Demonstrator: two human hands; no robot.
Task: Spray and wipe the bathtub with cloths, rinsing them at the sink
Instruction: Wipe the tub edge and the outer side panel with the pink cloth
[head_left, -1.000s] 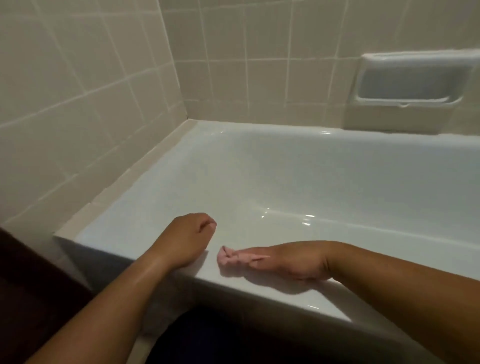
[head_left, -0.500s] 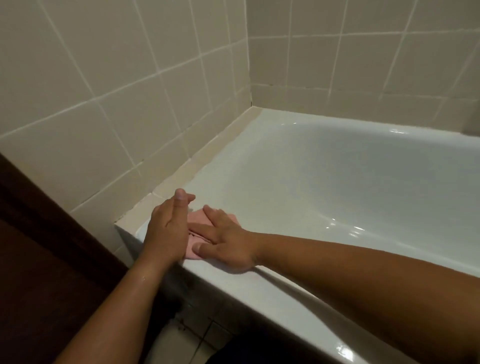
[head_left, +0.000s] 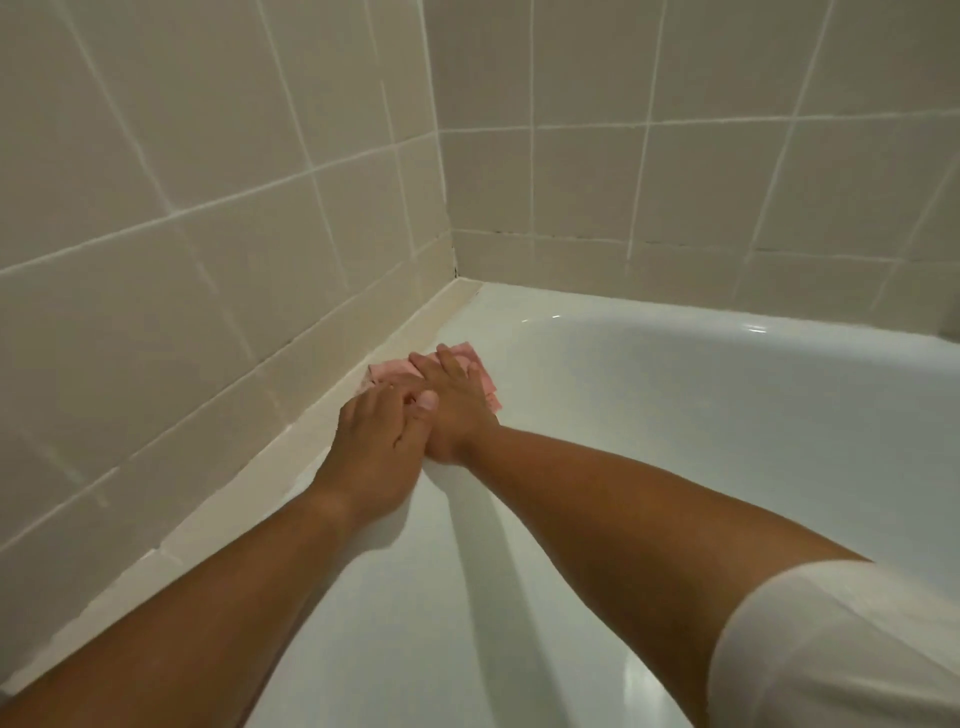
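A pink cloth (head_left: 395, 370) lies flat on the left rim of the white bathtub (head_left: 675, 395), close to the tiled wall. My right hand (head_left: 457, 400) presses on the cloth with its fingers straight. My left hand (head_left: 376, 441) lies beside it, its fingers reaching over onto the right hand and the cloth's near edge. Most of the cloth is hidden under both hands. No spray bottle or sink is in view.
Beige tiled walls (head_left: 208, 234) meet at the corner (head_left: 452, 260) just beyond the cloth. A cream caulked ledge (head_left: 291, 431) runs between wall and tub rim. The tub basin opens to the right. My white sleeve (head_left: 831, 649) shows at the lower right.
Both hands have slid the cloth from the tub's front rim corner along the left rim towards the far wall corner. The view has swung left and closer.
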